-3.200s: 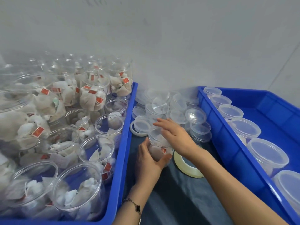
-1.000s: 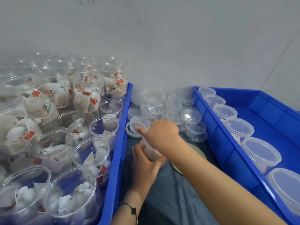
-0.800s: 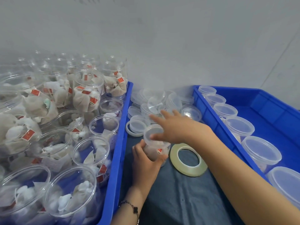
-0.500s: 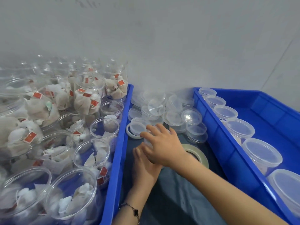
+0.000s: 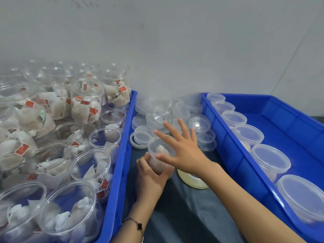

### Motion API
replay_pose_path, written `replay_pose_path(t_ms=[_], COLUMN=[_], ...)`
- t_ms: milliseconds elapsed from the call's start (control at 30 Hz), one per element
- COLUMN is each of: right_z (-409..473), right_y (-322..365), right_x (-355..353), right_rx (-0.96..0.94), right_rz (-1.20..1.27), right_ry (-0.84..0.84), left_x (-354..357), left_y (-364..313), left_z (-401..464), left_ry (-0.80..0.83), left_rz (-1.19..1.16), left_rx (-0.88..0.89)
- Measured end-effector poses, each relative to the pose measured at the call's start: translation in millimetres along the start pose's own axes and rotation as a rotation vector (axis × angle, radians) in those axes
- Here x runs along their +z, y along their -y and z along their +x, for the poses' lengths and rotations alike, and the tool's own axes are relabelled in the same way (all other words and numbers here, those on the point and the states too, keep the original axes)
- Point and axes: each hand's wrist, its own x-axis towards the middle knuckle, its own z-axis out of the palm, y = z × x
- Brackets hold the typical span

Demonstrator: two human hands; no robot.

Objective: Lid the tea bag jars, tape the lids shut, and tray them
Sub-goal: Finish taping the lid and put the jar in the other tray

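Left hand (image 5: 150, 174) grips the body of a small clear jar (image 5: 158, 155) of tea bags, fingers curled round its lower wall, jar upright on the dark counter (image 5: 184, 216) between the two blue trays. Right hand (image 5: 182, 149) is spread flat above the jar, fingers straight and fanned, palm over the jar's right rim; half a second ago the same hand lay pressed down over the jar top and hid it, now it has lifted and the jar mouth and the tea bag inside show again. Whether a lid sits on the jar cannot be told. Tape roll (image 5: 192, 181) lies flat on the counter just right of the jar, partly under the right wrist; more of it was visible 0.8 s ago. Loose clear lids (image 5: 161, 116) are heaped behind the hands, unchanged. Left tray (image 5: 121, 155) is packed with open jars of tea bags (image 5: 87, 102), some stacked. Right tray (image 5: 228, 155) holds a row of lidded jars (image 5: 249, 135) along its near wall. A bracelet (image 5: 138, 225) shows on the left wrist.
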Motion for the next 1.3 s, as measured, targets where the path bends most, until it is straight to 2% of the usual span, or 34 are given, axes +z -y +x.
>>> replay_pose_path(t_ms=[100,167,267,333,400,433,467,533,600,633,733,800,867,933,967,1033,1100,1133,1300], right_z=[14.0,13.0,8.4,4.2,-7.4,-17.5,-29.4,-55.9,-76.6,-81.7,-87.8,-95.0,-104.9,-114.5,-118.6,-125.2,-129.9,-130.9,-135.8], right_y=[6.8,16.3,21.5,21.3,17.0,10.8,1.8,-20.4,-32.0,-32.5,-24.7,-18.7,-10.6,-1.0,3.7,13.9,23.6,27.5,36.1], right_x=[5.9,16.1,31.1,34.8,35.7,40.1,46.5,60.7,72.6,74.2,66.9,55.5,40.6,25.9,19.8,10.5,5.9,4.8,-0.8], right_rx=[-0.051,-0.001,0.097,0.163,0.286,0.386,0.503,0.647,0.544,0.495,0.434,0.476,0.572,0.650,0.681,0.703,0.700,0.706,0.728], right_rz=[-0.101,-0.002,0.002,0.218,0.627,0.754,0.739,0.311,-0.093,-0.170,-0.173,-0.007,0.275,0.523,0.638,0.821,0.934,0.987,1.185], right_ry=[0.070,-0.028,-0.198,-0.249,-0.319,-0.361,-0.365,-0.145,0.110,0.162,0.085,-0.051,-0.227,-0.364,-0.395,-0.413,-0.418,-0.424,-0.414], left_x=[-0.5,-1.8,-5.0,-5.7,-4.1,-3.8,-3.4,-3.4,-3.4,-3.3,-2.2,-3.2,-5.7,-6.5,-5.6,-2.7,3.6,6.2,4.1], left_y=[-0.6,-0.5,0.1,0.1,-0.1,-1.1,-1.4,-2.3,-1.6,-1.3,-2.4,-7.9,-12.1,-10.7,-10.8,-15.6,-21.2,-25.2,-43.1], left_z=[-0.7,-0.8,1.6,1.1,-0.8,-2.0,-2.7,-4.0,-5.1,-5.6,-7.8,-12.2,-21.2,-35.3,-43.6,-55.3,-62.5,-63.8,-67.4], left_ry=[0.007,0.030,0.076,0.061,0.011,-0.008,-0.016,-0.011,-0.007,-0.008,0.020,0.028,-0.089,-0.263,-0.277,-0.072,0.198,0.279,0.361], left_rz=[0.029,0.020,0.014,0.017,0.023,0.021,0.019,0.024,0.027,0.027,0.037,0.073,0.090,0.062,0.028,-0.088,-0.167,-0.194,-0.345], left_rx=[0.013,0.013,-0.010,-0.021,-0.011,-0.010,-0.009,-0.006,-0.001,0.004,0.021,0.004,0.032,0.194,0.259,0.296,0.231,0.206,0.169])
